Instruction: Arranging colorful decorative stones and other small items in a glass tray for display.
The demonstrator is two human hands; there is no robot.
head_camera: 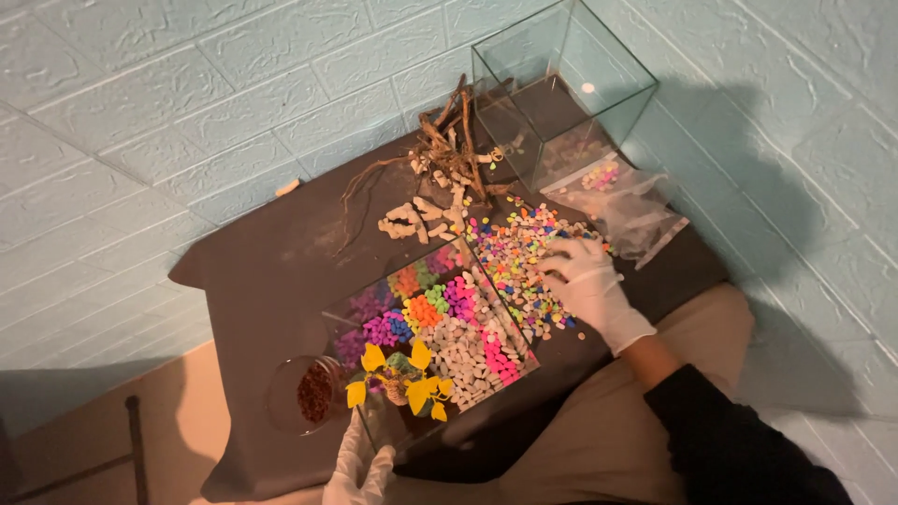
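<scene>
- Right hand [587, 285], fingers spread flat, rests on loose coloured gravel [519, 252] — light, scatters easily.
- Left hand [360, 463] grips glass tank [421, 327] corner; fragile, slippery, best held by edges.

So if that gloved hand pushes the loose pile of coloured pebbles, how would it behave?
The pebbles would probably scatter and roll rather than slide as one, being small, loose and rounded. Some already lie strayed beside the right hand. They look hard, so unlikely to break.
</scene>
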